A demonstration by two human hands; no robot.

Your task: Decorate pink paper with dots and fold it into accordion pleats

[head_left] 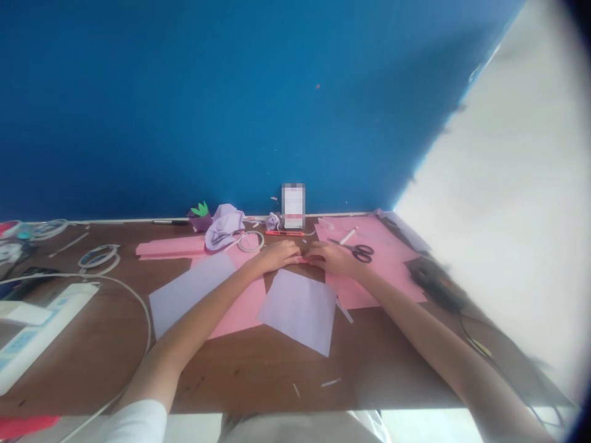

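Between my two hands is a small strip of pink paper (303, 259), mostly covered by fingers. My left hand (278, 255) grips its left end and my right hand (329, 255) its right end, both with bent fingers. Just below them lies a purple paper sheet (300, 307). Under my left forearm are another purple sheet (191, 292) and a pink sheet (240, 307). Black-handled scissors (362, 252) rest on large pink paper (392, 280), close to my right hand, near a white pen (348, 235).
A phone-like white screen (293, 206) leans at the wall behind an orange cutter (285, 233). Crumpled purple paper (225, 226), folded pink paper (170, 247) and a tape roll (251, 241) are left of centre. A power strip (41, 335) with a looping cable lies far left; a dark device (436, 283) is at right.
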